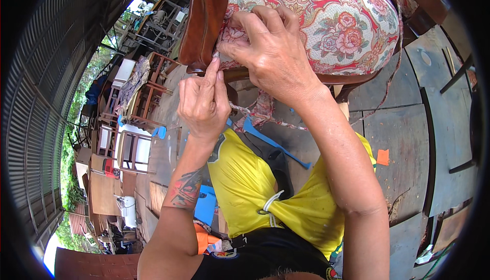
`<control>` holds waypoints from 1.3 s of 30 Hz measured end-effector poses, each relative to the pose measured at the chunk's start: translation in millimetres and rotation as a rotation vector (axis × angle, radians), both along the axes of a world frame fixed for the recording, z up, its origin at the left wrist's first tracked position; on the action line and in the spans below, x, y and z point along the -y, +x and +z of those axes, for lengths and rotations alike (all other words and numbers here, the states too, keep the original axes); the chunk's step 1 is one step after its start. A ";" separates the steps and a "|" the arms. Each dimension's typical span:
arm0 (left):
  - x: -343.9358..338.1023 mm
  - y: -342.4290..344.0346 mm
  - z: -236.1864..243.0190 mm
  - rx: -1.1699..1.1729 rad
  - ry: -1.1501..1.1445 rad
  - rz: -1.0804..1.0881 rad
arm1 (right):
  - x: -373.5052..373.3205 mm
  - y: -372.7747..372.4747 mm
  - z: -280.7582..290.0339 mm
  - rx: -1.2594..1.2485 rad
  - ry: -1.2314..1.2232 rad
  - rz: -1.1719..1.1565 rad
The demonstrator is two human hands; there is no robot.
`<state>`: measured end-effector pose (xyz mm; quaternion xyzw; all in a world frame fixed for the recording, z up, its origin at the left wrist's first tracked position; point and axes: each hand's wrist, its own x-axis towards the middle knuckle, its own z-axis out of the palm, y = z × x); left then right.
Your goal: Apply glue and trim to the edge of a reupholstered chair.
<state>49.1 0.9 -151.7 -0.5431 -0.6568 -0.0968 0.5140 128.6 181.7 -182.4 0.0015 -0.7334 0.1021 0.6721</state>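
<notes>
A chair seat in floral red and cream fabric sits against a carved dark wood frame. My left hand is closed around a thin fabric cord at the seat's left edge, beside the wood. My right hand presses with bent, pinched fingers at the same seam, just above my left fingertips; what lies between its fingertips is hidden. The cord hangs in a loop below the seat and runs up along its right side.
Wooden boards cover the floor, with blue pieces and an orange scrap lying on it. Stacked chairs and furniture stand at the left before a corrugated metal wall. A dark metal leg is at the right.
</notes>
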 end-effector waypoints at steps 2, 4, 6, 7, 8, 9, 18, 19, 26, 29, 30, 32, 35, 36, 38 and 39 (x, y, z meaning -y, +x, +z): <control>-1.2 0.0 -1.2 0.005 0.005 0.001 | 0.0 -0.2 -0.2 -0.002 -0.007 0.017; -2.2 0.2 -2.2 0.016 0.011 0.002 | -0.2 0.0 -0.4 -0.003 -0.002 0.009; -2.9 0.5 -2.8 0.036 0.018 -0.009 | 0.1 0.1 -0.3 -0.002 0.002 0.013; -3.2 0.6 -2.9 0.039 0.021 -0.008 | 0.4 0.4 -0.2 0.004 0.001 0.008; -3.3 0.8 -2.9 0.035 0.024 -0.010 | 0.8 0.5 0.1 0.009 -0.001 0.003; -3.7 0.8 -2.8 0.036 0.025 -0.011 | 1.0 0.7 0.3 0.009 0.000 0.003; -0.7 3.9 -0.5 -0.036 -0.035 0.066 | 3.0 1.5 -0.5 0.073 -0.015 0.026; 0.4 4.4 -0.6 -0.036 -0.034 0.066 | 3.0 0.6 -0.1 0.042 -0.007 0.010; 2.8 0.6 -1.4 -0.116 -0.042 0.119 | 2.9 0.2 -0.9 0.026 0.004 -0.008; 1.9 0.3 -2.3 -0.128 -0.026 0.103 | 3.2 0.3 -1.2 0.023 -0.001 0.002; 1.5 0.8 -2.5 -0.142 -0.016 0.098 | 3.4 0.2 -1.2 0.024 0.000 -0.003; 0.2 2.6 -3.1 -0.136 -0.011 0.125 | 3.5 0.0 -1.3 0.024 0.003 -0.014; -1.8 6.1 -3.5 -0.135 -0.003 0.163 | 3.7 0.2 -1.7 0.011 -0.003 0.003; -2.6 7.1 -3.5 -0.142 -0.007 0.184 | 4.0 1.0 -2.2 0.005 0.001 -0.004; -4.0 8.7 -3.7 -0.133 -0.005 0.182 | 5.0 3.2 -3.7 0.084 -0.027 0.051; -4.7 9.2 -3.7 -0.131 -0.001 0.184 | 5.1 3.5 -3.8 0.084 -0.027 0.050</control>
